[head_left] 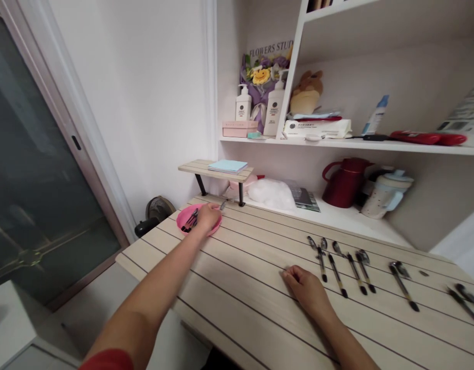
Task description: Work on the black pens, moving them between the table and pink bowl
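Note:
My left hand [208,216] is over a pink bowl [180,220] at the table's far left corner. Its fingers are closed on a spoon [222,204], whose shiny end sticks out to the right of them. Several dark-handled utensils [190,221] lie inside the bowl beside the hand. On the tabletop, my right hand [304,289] rests curled with its fingers closed, and nothing shows in them. Just right of it lie several metal spoons with black-ended handles, the nearest being one spoon [322,262]. Another spoon [404,288] lies farther right.
A small raised stand [186,167] with light-blue paper [227,166] is behind the bowl. Along the back, a shelf holds a red jug [347,182], a pale tumbler [385,195] and a white fluffy bundle [271,193]. A dark fan [160,208] stands beyond the left edge.

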The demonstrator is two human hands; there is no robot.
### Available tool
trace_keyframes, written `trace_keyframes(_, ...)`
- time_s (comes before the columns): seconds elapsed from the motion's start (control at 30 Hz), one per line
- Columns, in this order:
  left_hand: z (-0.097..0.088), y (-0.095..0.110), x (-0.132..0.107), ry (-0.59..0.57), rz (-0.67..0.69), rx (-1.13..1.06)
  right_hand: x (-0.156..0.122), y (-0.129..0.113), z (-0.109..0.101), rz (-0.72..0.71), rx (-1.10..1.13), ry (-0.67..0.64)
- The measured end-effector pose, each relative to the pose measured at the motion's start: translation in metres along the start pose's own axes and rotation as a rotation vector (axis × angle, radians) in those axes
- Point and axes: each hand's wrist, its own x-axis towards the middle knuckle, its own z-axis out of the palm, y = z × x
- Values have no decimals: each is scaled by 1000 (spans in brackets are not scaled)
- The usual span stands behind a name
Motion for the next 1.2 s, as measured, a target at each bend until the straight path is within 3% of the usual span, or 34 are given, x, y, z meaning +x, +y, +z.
trace_keyframes(0.1, -35, -2, 25, 85, -51, 165, -1, -2, 0, 10, -76, -10)
trace_keyframes(0.2, -51, -8, 35, 120, -96, 295, -1, -3, 1, 6, -107, -17)
trace_keyframes(0.37, -50, -13, 30, 101, -74, 415, -1, -3, 1, 6, -129, -20)
trace_keyframes(0.57, -38, -2, 3, 45, 107, 438, -4, -9, 1, 11, -117, -1)
trace_keyframes(0.67, -18, 3, -13, -13, 224, 424, -5, -16, -2, -3, -121, -30)
trace_keyframes(0.77, 15, 1, -36, -101, 354, 399, -2, -18, -14, 27, -207, -19)
trace_keyframes(0.9, 68, -13, -81, -351, 555, 196, 11, -4, -43, 170, -495, 130)
trace_keyframes(0.97, 95, -20, -105, -468, 502, 81, 18, 6, -53, 222, -582, 166)
trace_keyframes(1.07, 129, -28, -133, -599, 317, -31, 26, 17, -56, 278, -626, 155)
trace_keyframes(1.2, 156, -41, -152, -679, 154, -111, 30, 21, -45, 306, -630, 107)
